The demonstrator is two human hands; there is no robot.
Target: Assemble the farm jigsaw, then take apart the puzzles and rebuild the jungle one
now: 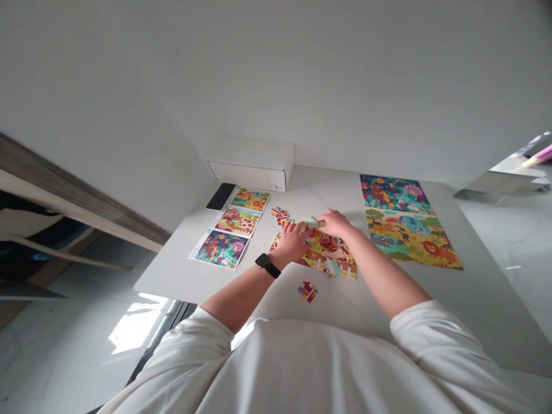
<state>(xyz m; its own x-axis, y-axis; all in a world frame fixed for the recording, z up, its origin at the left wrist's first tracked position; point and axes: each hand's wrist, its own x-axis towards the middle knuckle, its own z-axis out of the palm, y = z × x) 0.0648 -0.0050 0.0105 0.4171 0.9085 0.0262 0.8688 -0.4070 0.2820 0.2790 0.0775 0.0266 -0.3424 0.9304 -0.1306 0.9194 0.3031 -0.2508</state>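
Observation:
A partly joined farm jigsaw puzzle (334,248) lies on the white table in front of me, with red, yellow and cow-patterned parts. My left hand (294,241), below a black wristwatch, rests flat on its left part with the fingers stretched out. At the puzzle's top edge, my right hand (335,223) has its fingers bent and pinched at a pale green puzzle piece (310,221). Another pale piece (332,267) lies loosely over the lower edge. Loose red pieces (280,215) sit beyond my left hand, and a small joined cluster (307,291) is nearer my body.
Three small picture sheets (222,248) and a black phone (221,196) lie at the left. A white box (254,167) stands at the back against the wall. On the right is a larger jungle picture puzzle (409,224). The table's edge (168,298) is at front left.

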